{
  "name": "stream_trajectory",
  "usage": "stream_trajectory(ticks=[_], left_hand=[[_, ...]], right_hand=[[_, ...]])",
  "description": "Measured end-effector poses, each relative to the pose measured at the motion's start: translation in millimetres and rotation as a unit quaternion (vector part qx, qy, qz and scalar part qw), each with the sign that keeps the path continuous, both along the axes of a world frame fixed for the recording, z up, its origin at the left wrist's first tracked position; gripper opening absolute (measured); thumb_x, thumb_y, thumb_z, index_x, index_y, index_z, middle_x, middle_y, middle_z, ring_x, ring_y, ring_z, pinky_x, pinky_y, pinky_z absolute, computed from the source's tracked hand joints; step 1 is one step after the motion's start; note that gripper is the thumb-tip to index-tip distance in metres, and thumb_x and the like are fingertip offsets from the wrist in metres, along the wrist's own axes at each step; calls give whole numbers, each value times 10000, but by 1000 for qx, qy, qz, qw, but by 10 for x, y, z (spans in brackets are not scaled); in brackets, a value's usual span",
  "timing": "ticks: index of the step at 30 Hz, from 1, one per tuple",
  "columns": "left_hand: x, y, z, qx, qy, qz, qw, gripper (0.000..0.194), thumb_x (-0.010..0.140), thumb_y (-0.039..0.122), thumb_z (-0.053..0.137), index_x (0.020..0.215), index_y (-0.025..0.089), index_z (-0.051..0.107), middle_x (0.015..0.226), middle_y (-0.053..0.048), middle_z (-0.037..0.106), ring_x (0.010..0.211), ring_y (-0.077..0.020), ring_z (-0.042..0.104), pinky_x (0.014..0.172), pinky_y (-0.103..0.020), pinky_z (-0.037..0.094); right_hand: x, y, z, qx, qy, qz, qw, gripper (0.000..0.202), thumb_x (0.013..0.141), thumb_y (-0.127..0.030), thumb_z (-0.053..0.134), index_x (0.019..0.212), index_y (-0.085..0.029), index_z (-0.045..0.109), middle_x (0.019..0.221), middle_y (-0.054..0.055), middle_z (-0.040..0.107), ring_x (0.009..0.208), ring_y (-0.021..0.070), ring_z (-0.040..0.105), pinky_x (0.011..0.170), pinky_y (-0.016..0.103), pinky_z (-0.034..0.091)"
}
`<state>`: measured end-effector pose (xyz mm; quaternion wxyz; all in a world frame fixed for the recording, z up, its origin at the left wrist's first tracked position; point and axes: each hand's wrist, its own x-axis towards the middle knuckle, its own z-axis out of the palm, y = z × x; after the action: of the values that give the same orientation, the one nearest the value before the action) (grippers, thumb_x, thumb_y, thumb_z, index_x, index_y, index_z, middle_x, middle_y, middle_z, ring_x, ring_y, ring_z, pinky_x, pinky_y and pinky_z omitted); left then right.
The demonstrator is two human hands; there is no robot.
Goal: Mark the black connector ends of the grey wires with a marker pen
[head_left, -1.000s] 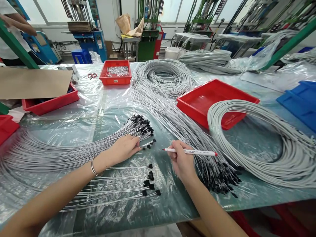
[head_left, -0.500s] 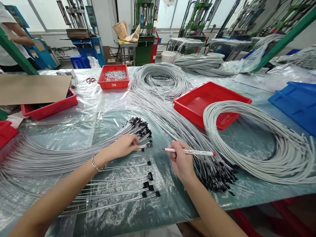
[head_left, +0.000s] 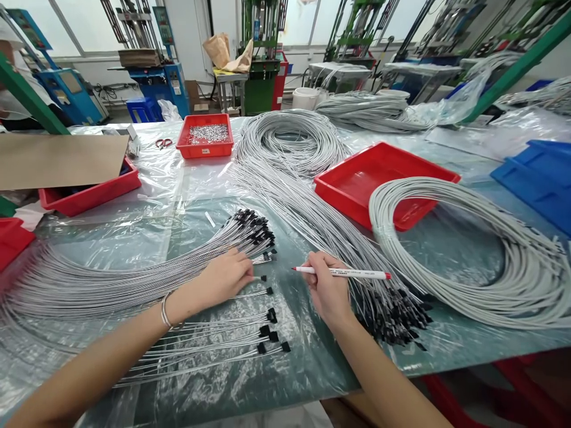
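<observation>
My left hand point(head_left: 229, 274) is closed on a thin grey cable near its small black connector point(head_left: 263, 278). Just behind it lies a large bundle of grey cables point(head_left: 134, 285) with black ends gathered at the right. Several separate cables with black connectors point(head_left: 272, 315) are spread on the plastic-covered table in front of that hand. In my right hand point(head_left: 328, 288) is a white marker point(head_left: 352, 273), its red tip pointing left. Beside this hand, a second cable bundle point(head_left: 330, 220) ends in a cluster of black connectors point(head_left: 392, 315).
An open red tray point(head_left: 357, 172) sits behind a coiled grey cable point(head_left: 495, 297) at the right. Farther back are a red bin of small metal parts point(head_left: 205, 134), red-handled scissors point(head_left: 163, 143) and blue trays point(head_left: 539, 181). A person stands at the far left.
My left hand has moved slightly toward me, from the connectors beside the bundle to a single cable. The marker stays almost in place. The person at the far left has shifted left.
</observation>
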<state>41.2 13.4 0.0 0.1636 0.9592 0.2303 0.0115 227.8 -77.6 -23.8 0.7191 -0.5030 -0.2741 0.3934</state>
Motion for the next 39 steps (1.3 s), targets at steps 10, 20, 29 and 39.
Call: stream_trajectory(ticks=[10,20,29,39], left_hand=[[119,-31,-168,-311,-15,76,947,341,842,427,409,734,140,560,528,27,428,472,-92,354,465,-232,252],[156,-2,-203,-342,-2,90,935,243,778,343,436,670,157,551,523,27,438,487,-96,354,469,-228,248],[179,-13,-185,-337,7,100,936,257,778,335,444,587,165,475,462,41,353,444,-81,294,441,-243,212],[160,3,-263,-328,5,81,941,240,774,294,433,569,173,463,441,47,328,427,-78,279,428,-249,211]], right_hand=[[-33,11,-124,-37,-105,26,993,349,761,-383,586,493,-169,525,407,-41,389,407,89,332,439,244,280],[-170,42,-248,-119,-331,89,932,338,768,-288,532,473,-168,421,443,-45,342,452,85,309,453,235,246],[-185,6,-272,-124,-392,83,908,329,768,-239,524,475,-164,396,451,-49,322,456,77,287,451,237,231],[-201,-7,-231,-111,-401,96,904,321,775,-218,526,483,-162,406,455,-46,338,453,76,302,442,229,242]])
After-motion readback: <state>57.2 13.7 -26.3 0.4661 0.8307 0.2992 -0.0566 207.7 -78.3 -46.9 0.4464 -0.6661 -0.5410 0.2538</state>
